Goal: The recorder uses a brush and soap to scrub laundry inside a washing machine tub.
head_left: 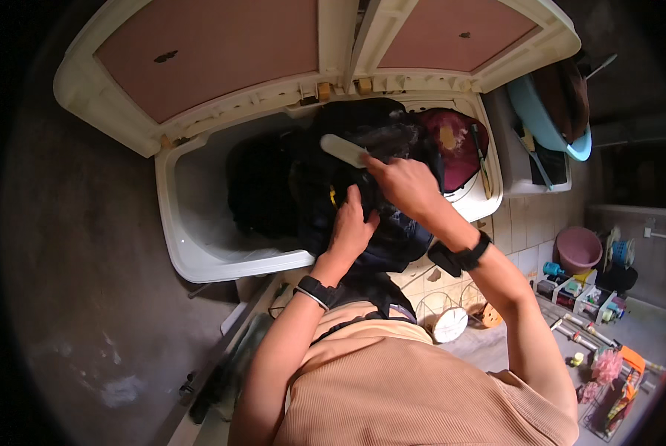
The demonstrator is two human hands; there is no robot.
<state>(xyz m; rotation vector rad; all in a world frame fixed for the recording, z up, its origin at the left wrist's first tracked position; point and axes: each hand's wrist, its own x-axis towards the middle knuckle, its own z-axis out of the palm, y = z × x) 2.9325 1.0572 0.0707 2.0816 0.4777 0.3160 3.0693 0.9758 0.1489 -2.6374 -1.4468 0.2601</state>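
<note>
My right hand grips a pale scrubbing brush by one end, its back facing up; the bristles are hidden. Under it a dark fabric bag lies across the middle of a white twin-tub washing machine, with whitish suds on its upper right part. The fingers of my left hand hold the bag's fabric, close to a small yellow tag. Part of the dark cloth hangs down into the left tub, where its outline is hard to make out.
Both lids stand raised behind the tubs. On the machine's right side lie a maroon cloth item and a toothbrush. A light-blue basin stands beyond. A pink bucket and a rack of bottles are at right.
</note>
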